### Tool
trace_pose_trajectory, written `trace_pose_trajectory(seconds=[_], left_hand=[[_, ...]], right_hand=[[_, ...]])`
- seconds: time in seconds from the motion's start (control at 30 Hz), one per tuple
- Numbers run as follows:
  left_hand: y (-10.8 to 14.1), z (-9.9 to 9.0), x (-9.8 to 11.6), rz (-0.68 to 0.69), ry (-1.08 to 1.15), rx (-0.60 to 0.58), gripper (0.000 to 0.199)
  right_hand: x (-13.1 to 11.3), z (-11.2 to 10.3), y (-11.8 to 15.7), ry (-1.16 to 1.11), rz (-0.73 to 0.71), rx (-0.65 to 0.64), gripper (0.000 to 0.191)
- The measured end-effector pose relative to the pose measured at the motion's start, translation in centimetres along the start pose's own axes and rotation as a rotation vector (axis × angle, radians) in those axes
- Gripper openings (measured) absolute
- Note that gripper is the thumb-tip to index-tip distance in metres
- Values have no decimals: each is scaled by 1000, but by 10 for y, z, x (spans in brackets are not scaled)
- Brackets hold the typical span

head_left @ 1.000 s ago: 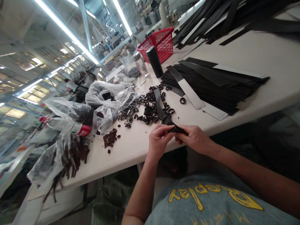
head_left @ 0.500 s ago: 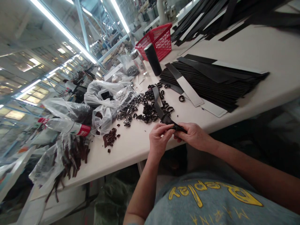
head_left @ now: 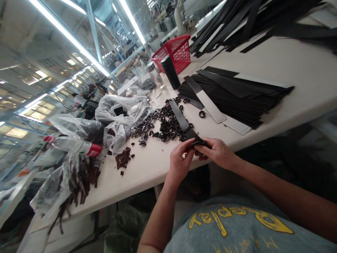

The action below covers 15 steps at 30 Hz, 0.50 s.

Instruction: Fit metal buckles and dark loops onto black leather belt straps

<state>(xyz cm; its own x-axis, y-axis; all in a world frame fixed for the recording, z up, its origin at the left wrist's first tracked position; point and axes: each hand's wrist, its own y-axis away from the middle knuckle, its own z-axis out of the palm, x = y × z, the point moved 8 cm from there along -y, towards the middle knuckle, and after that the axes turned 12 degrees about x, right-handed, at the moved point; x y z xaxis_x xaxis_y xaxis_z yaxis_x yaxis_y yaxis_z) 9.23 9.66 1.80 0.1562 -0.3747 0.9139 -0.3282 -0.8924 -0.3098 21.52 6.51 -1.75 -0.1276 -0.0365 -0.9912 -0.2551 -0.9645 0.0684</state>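
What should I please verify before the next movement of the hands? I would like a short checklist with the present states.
1. Left hand grips the black strip: ok, fingers pinch its near part.
2. Right hand grips it too: ok, thumb and fingers close on it.
3. Strip's near end lies straight: cannot tell, fingers cover much of it.
4. Strip's far end is apart from the pile of black loops: not ok, it overlaps the pile in this view.
5. All loops are in the pile: not ok, a single loop lies apart.
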Motion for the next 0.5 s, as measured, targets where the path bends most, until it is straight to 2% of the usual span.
trace_pose_trajectory(seconds=[0.1,0.23,0.37,0.5], left_hand=[[3,-4,-13,-176,237,151,21],[-3,-7,-28,-410,488,328,32],[-16,2,-30,-667,742,344,31],[-20,13,-23,-780,819,326,30]], right_hand=[[-4,-3,-1,-81,10,34,45],[-11,-7,0,-99,-23,79,41],[-14,-3,5,-46,-51,58,35],[-15,1,9,21,-70,28,32]])
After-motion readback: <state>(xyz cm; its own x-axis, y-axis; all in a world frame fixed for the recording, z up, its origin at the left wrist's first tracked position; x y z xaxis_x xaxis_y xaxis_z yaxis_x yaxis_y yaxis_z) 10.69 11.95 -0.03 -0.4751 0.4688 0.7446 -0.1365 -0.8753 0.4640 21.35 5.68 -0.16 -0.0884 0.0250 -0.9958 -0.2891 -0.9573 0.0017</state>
